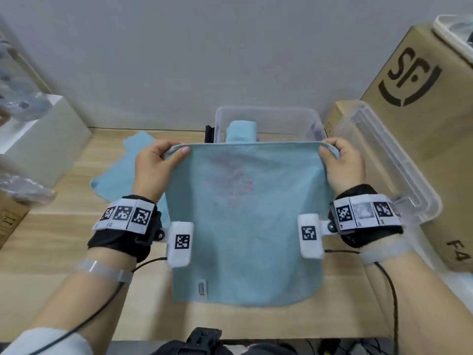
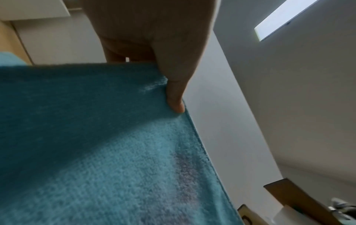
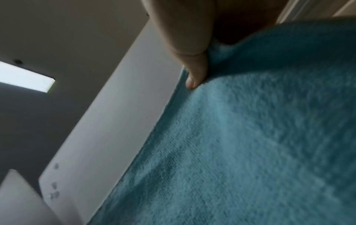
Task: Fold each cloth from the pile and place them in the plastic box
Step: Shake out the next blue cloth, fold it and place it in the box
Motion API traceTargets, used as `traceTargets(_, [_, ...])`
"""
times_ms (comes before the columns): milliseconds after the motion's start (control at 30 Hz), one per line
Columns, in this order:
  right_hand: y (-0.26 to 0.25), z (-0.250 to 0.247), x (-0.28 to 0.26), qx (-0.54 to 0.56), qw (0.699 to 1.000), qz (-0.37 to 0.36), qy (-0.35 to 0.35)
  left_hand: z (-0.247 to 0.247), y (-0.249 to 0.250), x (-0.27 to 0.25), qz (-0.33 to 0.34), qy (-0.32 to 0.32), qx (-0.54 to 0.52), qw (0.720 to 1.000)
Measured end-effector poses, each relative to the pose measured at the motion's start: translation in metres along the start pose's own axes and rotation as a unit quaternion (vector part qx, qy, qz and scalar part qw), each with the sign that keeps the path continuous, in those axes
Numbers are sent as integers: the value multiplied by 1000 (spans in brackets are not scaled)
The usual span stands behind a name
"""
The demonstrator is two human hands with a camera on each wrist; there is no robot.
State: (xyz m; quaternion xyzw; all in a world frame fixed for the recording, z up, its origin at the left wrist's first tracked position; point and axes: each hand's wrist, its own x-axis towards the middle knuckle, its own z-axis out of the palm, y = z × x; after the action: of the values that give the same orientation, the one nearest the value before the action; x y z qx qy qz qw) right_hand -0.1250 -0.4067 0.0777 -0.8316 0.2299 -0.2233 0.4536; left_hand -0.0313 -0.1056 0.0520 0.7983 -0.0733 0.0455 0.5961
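A light blue cloth [image 1: 243, 221] hangs spread out in front of me, held up above the wooden table [image 1: 64, 242]. My left hand [image 1: 163, 157] pinches its top left corner and my right hand [image 1: 335, 155] pinches its top right corner. The left wrist view shows the thumb [image 2: 175, 91] pressed on the teal cloth [image 2: 106, 152]; in the right wrist view, a thumb [image 3: 194, 73] does the same on the cloth [image 3: 240, 144]. Behind it stands the clear plastic box [image 1: 266, 116] with a folded blue cloth [image 1: 242, 131] inside. Another blue cloth [image 1: 120, 172] lies flat at the left.
A clear plastic lid [image 1: 389, 162] leans against cardboard boxes [image 1: 419, 93] on the right. A white box [image 1: 43, 139] and bagged items stand at the left. A grey wall rises behind the table.
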Motion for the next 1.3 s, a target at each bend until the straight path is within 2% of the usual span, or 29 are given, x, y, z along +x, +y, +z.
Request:
traceTargets(100, [26, 7, 2, -55, 998, 7, -7, 8, -17, 4, 11, 7, 52, 999])
traceTargets(200, [48, 9, -5, -47, 999, 21, -16, 9, -32, -3, 17, -10, 81, 997])
traceTargets(300, [71, 10, -23, -27, 997, 62, -43, 5, -51, -19, -30, -77, 65, 994])
traceTargets(433, [102, 6, -53, -38, 986, 129, -96, -2, -72, -47, -92, -176, 80, 977])
traceTargets(567, [137, 7, -87, -80, 962, 232, -124, -7, -97, -72, -134, -225, 132, 956])
traceTargets(667, [157, 8, -100, -120, 944, 279, -127, -9, -117, -83, -123, -211, 207, 947])
traceTargets(800, [160, 7, -104, -57, 950, 283, -123, -8, -125, -92, -164, -158, 217, 949])
traceTargets(867, [156, 7, -104, -4, 938, 322, -127, -8, -124, -94, -206, -140, 175, 953])
traceTargets(967, [149, 9, -101, 105, 908, 391, -109, -5, -116, -99, -286, -128, 30, 949])
traceTargets(1033, [146, 8, -100, 147, 890, 419, -106, -5, -111, -101, -305, -108, -26, 946])
traceTargets(1167, [145, -1, -108, 187, 898, 395, -59, -10, -106, -107, -308, -108, -63, 943])
traceTargets(1300, [150, -4, -122, 170, 909, 372, -77, -11, -108, -119, -305, -129, -36, 943])
